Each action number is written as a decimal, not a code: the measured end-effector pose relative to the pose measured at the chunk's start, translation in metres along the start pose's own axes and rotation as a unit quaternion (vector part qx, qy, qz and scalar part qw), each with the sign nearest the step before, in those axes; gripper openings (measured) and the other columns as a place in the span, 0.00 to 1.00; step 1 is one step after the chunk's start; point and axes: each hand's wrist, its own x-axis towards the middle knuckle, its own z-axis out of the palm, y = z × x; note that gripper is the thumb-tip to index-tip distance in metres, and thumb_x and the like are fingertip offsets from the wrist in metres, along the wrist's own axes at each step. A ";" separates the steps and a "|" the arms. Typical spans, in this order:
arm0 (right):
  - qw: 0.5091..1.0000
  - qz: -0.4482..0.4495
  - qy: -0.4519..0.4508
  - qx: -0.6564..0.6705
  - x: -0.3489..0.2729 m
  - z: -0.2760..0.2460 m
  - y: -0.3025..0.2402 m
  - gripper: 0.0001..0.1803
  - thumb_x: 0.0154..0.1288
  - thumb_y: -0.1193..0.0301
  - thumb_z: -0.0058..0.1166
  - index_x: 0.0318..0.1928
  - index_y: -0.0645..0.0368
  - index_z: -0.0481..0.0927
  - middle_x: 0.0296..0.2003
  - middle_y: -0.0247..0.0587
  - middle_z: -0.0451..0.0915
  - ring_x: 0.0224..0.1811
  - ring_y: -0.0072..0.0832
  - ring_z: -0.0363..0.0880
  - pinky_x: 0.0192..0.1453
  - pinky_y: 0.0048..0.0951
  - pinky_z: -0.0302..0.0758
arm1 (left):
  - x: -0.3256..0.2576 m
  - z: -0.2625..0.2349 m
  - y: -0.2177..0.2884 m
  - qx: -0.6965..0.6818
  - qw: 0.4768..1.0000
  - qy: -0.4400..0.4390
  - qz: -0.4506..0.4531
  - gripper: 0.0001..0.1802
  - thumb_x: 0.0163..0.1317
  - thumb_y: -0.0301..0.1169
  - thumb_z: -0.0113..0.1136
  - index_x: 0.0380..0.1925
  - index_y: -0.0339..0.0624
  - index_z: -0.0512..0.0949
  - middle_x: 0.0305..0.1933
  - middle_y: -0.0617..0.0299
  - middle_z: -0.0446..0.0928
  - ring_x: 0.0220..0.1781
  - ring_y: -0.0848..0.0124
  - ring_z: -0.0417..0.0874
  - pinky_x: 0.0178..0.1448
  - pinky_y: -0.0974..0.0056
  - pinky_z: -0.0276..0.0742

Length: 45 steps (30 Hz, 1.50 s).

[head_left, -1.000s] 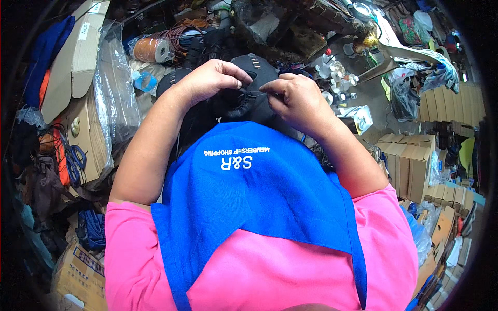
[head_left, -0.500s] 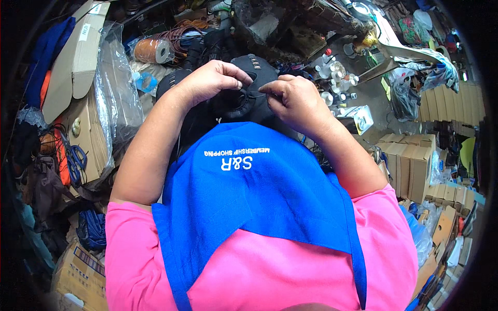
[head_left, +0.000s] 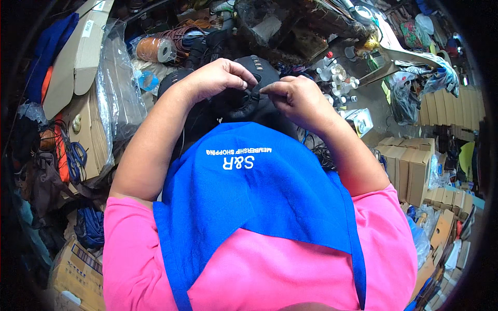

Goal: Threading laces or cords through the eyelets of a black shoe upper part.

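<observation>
Holding left hand [head_left: 213, 82] and right hand [head_left: 307, 104] with fingers curled, cannot tell whether gripping; poised at black rounded piece [head_left: 243, 110], just bodyward of fingertips, about equally near both.

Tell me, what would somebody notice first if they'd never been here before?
Probably the bright pink shirt and blue apron, which fill the lower middle of the picture. Next, the eye might go to the left hand and right hand, close together over a black thing near the top centre. An orange spool at the upper left also stands out in the clutter.
</observation>
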 end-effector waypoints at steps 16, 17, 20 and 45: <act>0.929 0.061 -0.181 0.317 0.022 0.012 0.065 0.12 0.59 0.71 0.58 0.44 0.58 0.83 0.37 0.34 0.77 0.44 0.22 0.74 0.51 0.25 0.69 | 0.004 -0.004 0.001 0.209 0.970 -0.033 0.119 0.13 0.55 0.28 0.60 0.41 0.38 0.80 0.39 0.60 0.77 0.45 0.70 0.76 0.54 0.65 0.70; 0.906 0.075 -0.190 0.370 0.023 0.015 0.069 0.12 0.59 0.72 0.58 0.44 0.59 0.83 0.38 0.33 0.77 0.44 0.22 0.74 0.52 0.24 0.69 | 0.003 -0.004 0.002 0.210 0.971 -0.036 0.106 0.13 0.54 0.28 0.60 0.41 0.38 0.80 0.40 0.59 0.76 0.46 0.69 0.76 0.55 0.64 0.70; 0.881 0.083 -0.203 0.418 0.026 0.018 0.075 0.13 0.58 0.74 0.58 0.45 0.61 0.82 0.38 0.32 0.78 0.44 0.21 0.74 0.52 0.24 0.69 | 0.003 -0.004 0.000 0.200 0.975 -0.036 0.092 0.14 0.54 0.28 0.61 0.41 0.38 0.80 0.41 0.58 0.76 0.47 0.68 0.76 0.56 0.64 0.70; 0.994 -0.034 0.093 -0.042 -0.022 0.046 0.008 0.20 0.47 0.74 0.57 0.46 0.48 0.81 0.26 0.38 0.70 0.35 0.36 0.72 0.48 0.41 0.63 | -0.071 0.056 -0.029 0.350 0.866 0.319 0.160 0.12 0.50 0.22 0.60 0.35 0.47 0.83 0.29 0.62 0.77 0.36 0.69 0.79 0.43 0.63 0.70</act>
